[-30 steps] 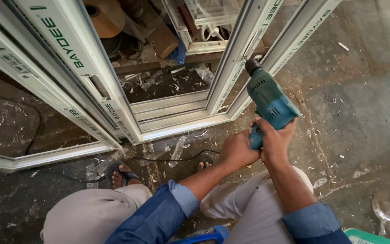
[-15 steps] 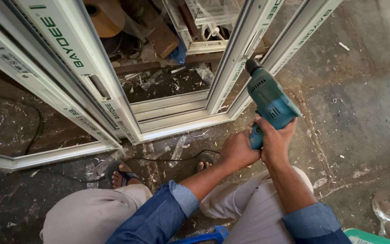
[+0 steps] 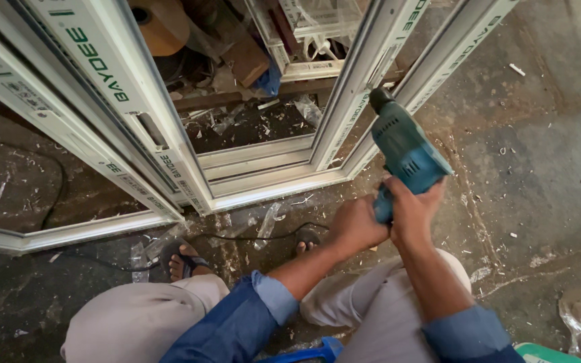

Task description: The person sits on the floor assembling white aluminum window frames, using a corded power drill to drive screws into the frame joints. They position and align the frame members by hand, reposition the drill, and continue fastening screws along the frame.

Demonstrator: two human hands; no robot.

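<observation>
A teal power drill point(image 3: 405, 151) points up and away at the right upright of a white window frame point(image 3: 270, 178) standing on the floor. My right hand point(image 3: 415, 205) wraps the drill's handle. My left hand point(image 3: 354, 225) closes on the bottom of that handle from the left side. The drill's nose sits against the frame's slanted right bar point(image 3: 354, 87). Both forearms wear rolled blue sleeves, and my knees in light grey trousers are below.
A black cord point(image 3: 250, 236) runs along the floor under the frame. My sandalled foot point(image 3: 181, 259) rests near it. Scraps, a cardboard roll point(image 3: 163, 23) and offcuts lie behind the frame. The concrete floor is littered with shavings; a teal object point(image 3: 549, 353) is at bottom right.
</observation>
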